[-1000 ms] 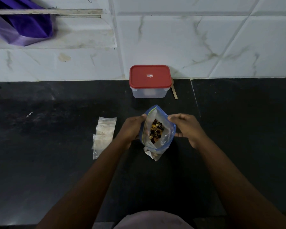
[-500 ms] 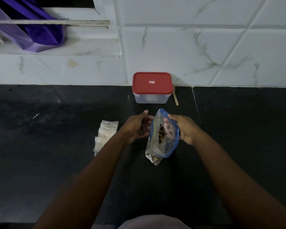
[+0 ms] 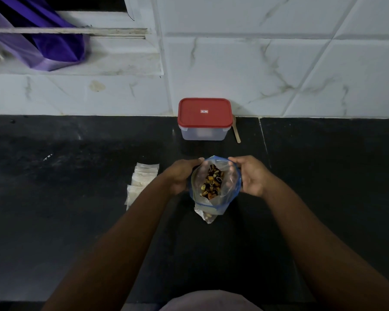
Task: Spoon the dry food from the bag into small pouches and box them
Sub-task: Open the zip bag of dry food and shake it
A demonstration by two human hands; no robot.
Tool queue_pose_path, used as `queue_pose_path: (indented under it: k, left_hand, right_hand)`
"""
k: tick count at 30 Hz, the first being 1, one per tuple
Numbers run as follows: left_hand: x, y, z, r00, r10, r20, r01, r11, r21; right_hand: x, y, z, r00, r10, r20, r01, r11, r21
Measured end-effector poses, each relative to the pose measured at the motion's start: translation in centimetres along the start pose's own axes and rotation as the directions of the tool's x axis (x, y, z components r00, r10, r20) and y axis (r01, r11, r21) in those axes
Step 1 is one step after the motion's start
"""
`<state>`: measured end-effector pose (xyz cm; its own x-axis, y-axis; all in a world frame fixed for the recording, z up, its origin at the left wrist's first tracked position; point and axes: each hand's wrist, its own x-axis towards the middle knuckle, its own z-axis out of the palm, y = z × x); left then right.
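Note:
A clear zip bag [image 3: 230, 184] with a blue rim stands on the dark counter, its mouth pulled wide. Mixed dry food [image 3: 212, 180] shows inside. My left hand [image 3: 181, 176] grips the bag's left rim and my right hand [image 3: 249, 176] grips its right rim. Several small clear pouches [image 3: 142, 181] lie stacked on the counter just left of my left forearm. A plastic box with a red lid [image 3: 204, 112] stands shut against the wall behind the bag. A wooden spoon [image 3: 236, 131] lies to the right of the box, partly hidden by it.
The black counter [image 3: 65, 221] stretches to both sides, with a seam [image 3: 264, 142] right of the box. White marble tiles [image 3: 279, 63] form the back wall. A purple cloth [image 3: 45, 46] hangs over a ledge at the upper left.
The bag's mouth, nearly flattened half a second ago, is spread wide again between my hands. The camera view has tilted up slightly.

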<state>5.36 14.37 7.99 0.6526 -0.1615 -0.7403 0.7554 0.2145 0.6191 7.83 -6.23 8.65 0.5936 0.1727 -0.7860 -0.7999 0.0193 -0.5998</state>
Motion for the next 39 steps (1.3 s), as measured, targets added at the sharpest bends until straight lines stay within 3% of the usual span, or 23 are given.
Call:
queue_pose_path:
  k: [6,11,14,17,20,24,30,35,39]
  left_hand:
    - [-0.3,-0.3,-0.1,0.989,-0.103,0.105,0.117,0.983,-0.144]
    - [0.3,-1.7,-0.9,1.0,-0.012,-0.026,0.007,0.983,-0.184]
    - [0.2,-2.9,-1.9,0.992,0.065,-0.111,-0.073,0.995,-0.073]
    - [-0.7,-4.1,-2.4,0.984,0.085,-0.156,-0.076,0.995,0.058]
    - [-1.6,-5.6,-2.8,0.984,0.023,-0.178,-0.002,0.993,0.115]
    - [-2.7,-7.1,-2.8,0.991,-0.062,-0.118,0.063,0.998,0.009]
    - [-3.3,-8.0,-2.4,1.0,-0.009,0.028,0.02,0.916,-0.401]
    - [-3.8,-8.2,-1.3,0.996,0.035,0.082,0.03,0.735,-0.678]
    - [-3.8,-8.3,0.6,0.994,0.106,-0.005,-0.076,0.678,-0.731]
  right_hand:
    - [0.1,0.5,-0.4,0.994,0.094,0.051,-0.102,0.979,0.179]
    - [0.5,1.3,-0.6,0.999,-0.012,-0.038,0.014,0.999,0.044]
    - [-0.6,1.9,-1.0,0.99,-0.087,-0.115,0.073,0.99,-0.118]
    - [-2.0,3.2,-0.9,0.983,-0.133,-0.125,0.095,0.957,-0.275]
    - [-2.9,4.6,-0.3,0.989,-0.107,-0.1,0.074,0.954,-0.29]
    - [-3.0,5.4,0.5,0.995,-0.079,-0.064,0.068,0.986,-0.153]
    - [-2.9,5.9,0.5,1.0,0.003,0.031,-0.01,0.973,0.231]
    - [-3.1,6.3,0.3,0.994,0.03,0.107,-0.084,0.835,0.544]
    - [-3.3,6.7,0.1,0.995,0.073,0.065,-0.097,0.662,0.744]
